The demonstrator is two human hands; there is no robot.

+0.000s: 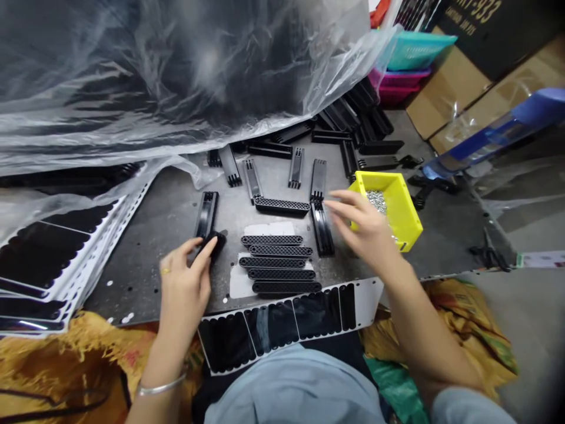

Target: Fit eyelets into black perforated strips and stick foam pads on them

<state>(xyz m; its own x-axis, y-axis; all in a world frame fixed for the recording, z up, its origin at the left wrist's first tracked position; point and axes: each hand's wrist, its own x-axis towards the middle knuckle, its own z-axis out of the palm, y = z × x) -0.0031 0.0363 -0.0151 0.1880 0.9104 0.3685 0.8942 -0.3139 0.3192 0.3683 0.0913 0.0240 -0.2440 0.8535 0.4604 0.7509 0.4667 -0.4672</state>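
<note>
My left hand (186, 275), a ring on one finger, grips a small black plastic part (217, 246) between thumb and fingers, just above the table. Right behind it lies a long black plastic strip (206, 213) with slotted ends. My right hand (364, 227) hovers with fingers apart, holding nothing that I can see. It is between a glossy black strip (322, 229) and a yellow bin (408, 221) with small silvery metal pieces (376, 201). Between my hands, several lattice-faced black bars (281, 263) are stacked in rows on white paper.
A sheet of black adhesive strips (293, 318) lies along the front table edge; more sheets (48, 253) are at left. Clear plastic (185, 70) covers the back. Loose black strips (344, 115) pile behind the bin. Scissors (489, 250) and a blue tube-shaped object (498, 132) are at right.
</note>
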